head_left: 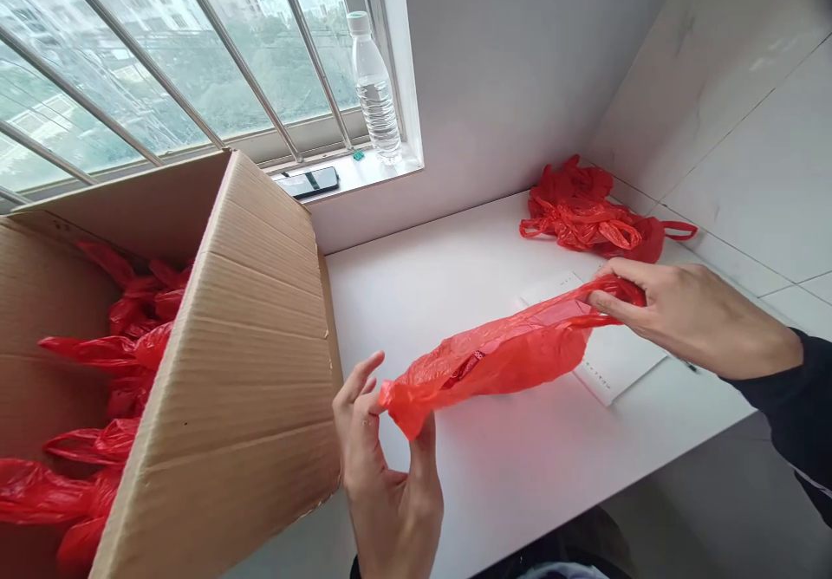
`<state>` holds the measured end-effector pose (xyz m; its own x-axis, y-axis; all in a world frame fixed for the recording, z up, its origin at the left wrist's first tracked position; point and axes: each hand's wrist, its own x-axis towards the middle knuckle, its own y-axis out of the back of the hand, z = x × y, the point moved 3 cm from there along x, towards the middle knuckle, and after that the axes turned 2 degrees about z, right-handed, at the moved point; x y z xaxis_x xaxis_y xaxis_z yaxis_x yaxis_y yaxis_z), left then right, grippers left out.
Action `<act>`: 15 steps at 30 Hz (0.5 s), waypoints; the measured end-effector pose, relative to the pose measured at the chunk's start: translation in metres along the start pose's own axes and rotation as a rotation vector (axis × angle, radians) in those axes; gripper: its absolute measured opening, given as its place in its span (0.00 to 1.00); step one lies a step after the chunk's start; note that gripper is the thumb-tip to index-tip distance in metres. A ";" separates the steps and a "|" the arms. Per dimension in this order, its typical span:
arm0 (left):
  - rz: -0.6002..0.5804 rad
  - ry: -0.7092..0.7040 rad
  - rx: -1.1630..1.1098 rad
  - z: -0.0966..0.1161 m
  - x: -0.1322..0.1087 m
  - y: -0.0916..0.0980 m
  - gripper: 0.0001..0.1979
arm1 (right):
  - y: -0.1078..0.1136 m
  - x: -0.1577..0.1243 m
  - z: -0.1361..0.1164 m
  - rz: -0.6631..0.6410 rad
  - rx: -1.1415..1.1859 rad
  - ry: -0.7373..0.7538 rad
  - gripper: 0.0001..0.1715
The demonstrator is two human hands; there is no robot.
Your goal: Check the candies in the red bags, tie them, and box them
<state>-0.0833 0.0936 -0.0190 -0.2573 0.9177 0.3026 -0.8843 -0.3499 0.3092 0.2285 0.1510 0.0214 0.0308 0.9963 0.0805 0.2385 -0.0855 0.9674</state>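
A red plastic bag (507, 354) is stretched out lengthwise above the white table (455, 284). My left hand (390, 475) pinches its lower end between thumb and fingers near the table's front edge. My right hand (689, 310) grips the bag's handle end at the right, fingers closed on it. Under the bag's right part lies a white paper pad (617, 362).
A large open cardboard box (247, 371) at the left holds several red bags (104, 371). A pile of folded red bags (585, 211) lies at the back right by the tiled wall. On the windowsill stand a water bottle (375, 89) and a phone (310, 182).
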 end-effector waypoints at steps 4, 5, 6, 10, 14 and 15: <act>-0.201 0.150 -0.345 0.005 0.004 -0.014 0.14 | 0.006 -0.006 -0.011 -0.127 0.289 0.015 0.15; -0.222 0.168 -0.422 0.006 0.007 -0.016 0.13 | 0.008 -0.007 -0.013 -0.124 0.375 0.054 0.17; -0.228 0.175 -0.490 0.006 0.010 -0.018 0.11 | 0.012 -0.008 -0.015 -0.100 0.446 0.102 0.18; -0.203 0.271 -0.679 0.005 0.027 -0.020 0.05 | 0.030 -0.015 -0.021 0.116 0.575 0.250 0.09; -0.235 0.389 -0.578 0.017 0.027 -0.026 0.09 | 0.040 -0.025 -0.045 0.222 0.500 0.583 0.20; -0.265 0.384 -0.514 0.022 0.022 -0.029 0.10 | 0.039 -0.028 -0.054 0.174 0.499 0.684 0.24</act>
<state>-0.0549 0.1193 -0.0014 -0.0425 0.9947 -0.0940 -0.9843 -0.0578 -0.1666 0.1844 0.1208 0.0698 -0.4464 0.7424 0.4996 0.6881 -0.0721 0.7221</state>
